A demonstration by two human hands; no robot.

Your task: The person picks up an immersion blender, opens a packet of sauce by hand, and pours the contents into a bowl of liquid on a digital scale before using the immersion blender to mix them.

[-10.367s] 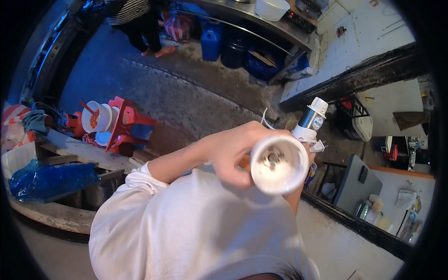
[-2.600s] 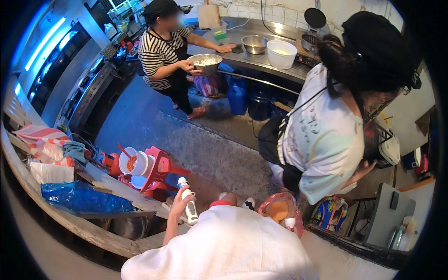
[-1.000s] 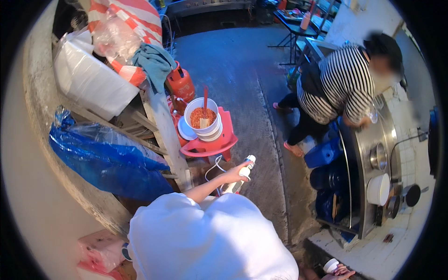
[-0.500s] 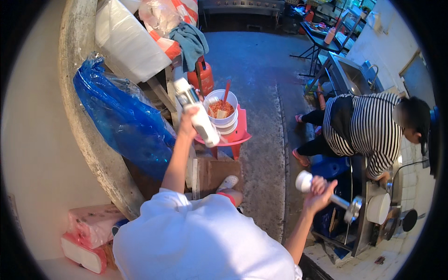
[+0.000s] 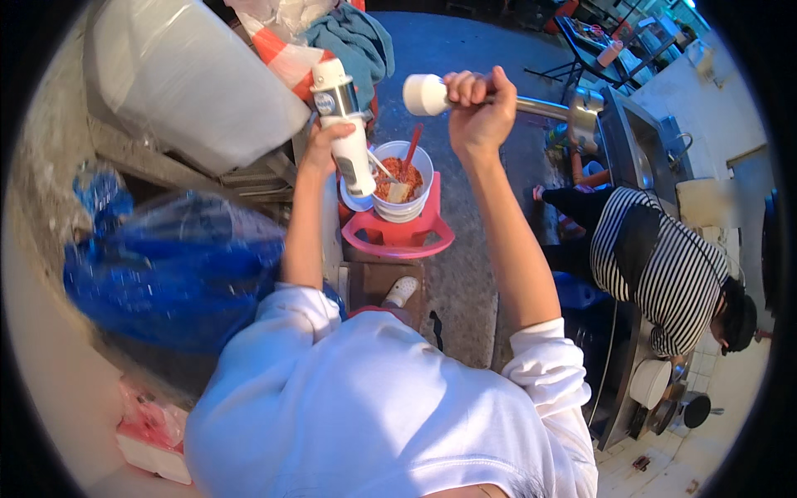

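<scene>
My left hand (image 5: 322, 148) is wrapped round the white and grey motor body of a hand blender (image 5: 355, 158), held upright with a slight tilt. My right hand (image 5: 481, 116) grips a blender shaft (image 5: 544, 108), a metal rod with a white coupling at its left end and a round metal guard at its right end. The two parts are apart. Below and between them stands a white bucket (image 5: 425, 162) holding a chunky red mixture (image 5: 397, 173), with a red-handled tool (image 5: 413, 143) standing in it. The bucket rests on a red plastic chair (image 5: 403, 241).
A blue plastic bag (image 5: 174, 274) and a large wrapped white bundle (image 5: 195, 87) lie to the left, with a teal cloth (image 5: 353, 41) beyond. At the right a person in a striped top (image 5: 656, 257) bends over a counter near a metal sink (image 5: 643, 141).
My right hand has risen from the lower right toward the middle, bringing the blender shaft nearly level beside the motor body. The left hand still holds the body. The view has shifted.
</scene>
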